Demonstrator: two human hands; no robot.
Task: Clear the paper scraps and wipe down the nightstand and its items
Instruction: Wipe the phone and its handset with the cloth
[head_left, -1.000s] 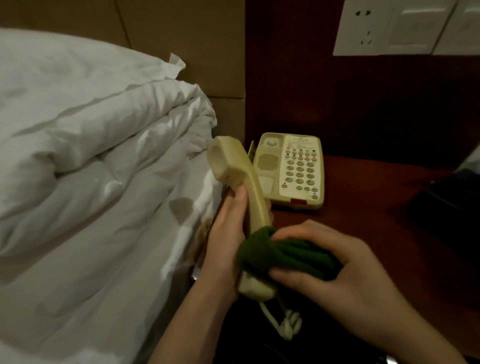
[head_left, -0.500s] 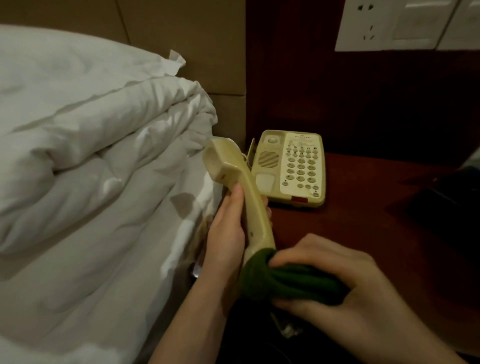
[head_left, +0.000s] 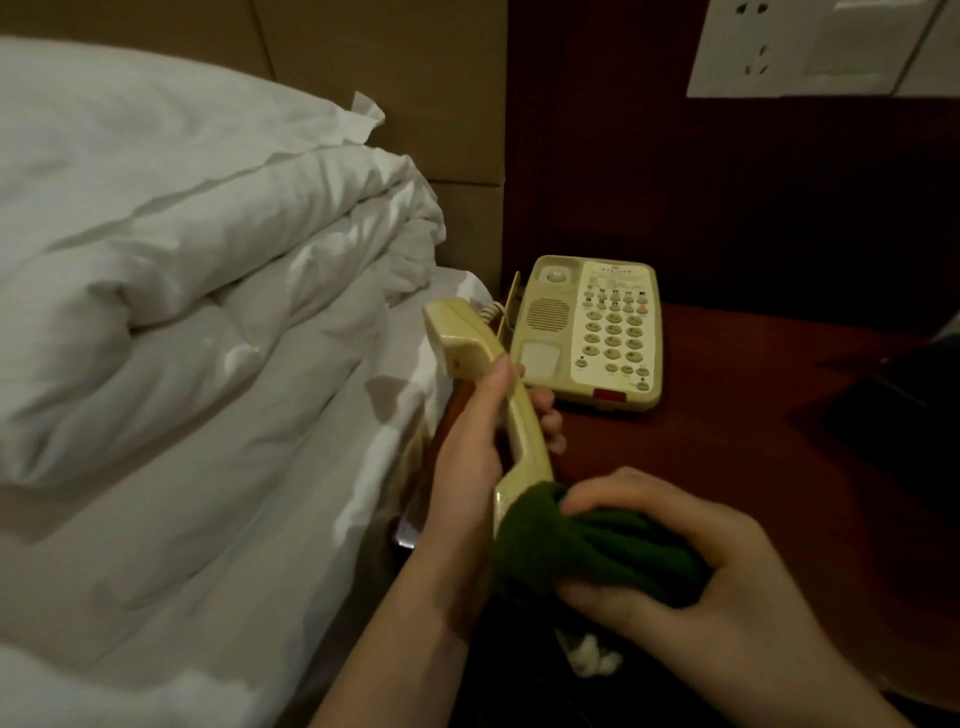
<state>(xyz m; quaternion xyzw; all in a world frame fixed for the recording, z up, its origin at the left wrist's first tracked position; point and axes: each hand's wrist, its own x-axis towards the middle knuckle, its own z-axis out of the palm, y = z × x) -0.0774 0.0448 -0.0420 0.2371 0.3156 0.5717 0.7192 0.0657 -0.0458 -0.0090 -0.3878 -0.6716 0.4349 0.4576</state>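
My left hand (head_left: 470, 467) grips the middle of a cream telephone handset (head_left: 470, 343), held upright over the gap between bed and nightstand. My right hand (head_left: 691, 566) holds a dark green cloth (head_left: 582, 540) wrapped around the handset's lower end, which is hidden inside the cloth. The cream telephone base (head_left: 597, 332) with its keypad sits on the dark red nightstand (head_left: 727, 426), its cradle empty. A white coiled cord (head_left: 592, 654) hangs below the cloth.
A white duvet (head_left: 182, 312) is piled on the bed at the left, right beside the nightstand. A dark flat object (head_left: 893, 410) lies at the nightstand's right edge. White wall sockets (head_left: 810, 47) are mounted above on the dark red panel.
The green cloth in my right hand has slid down the handset to its lower end. My left hand keeps its grip, and the handset has tilted a little lower.
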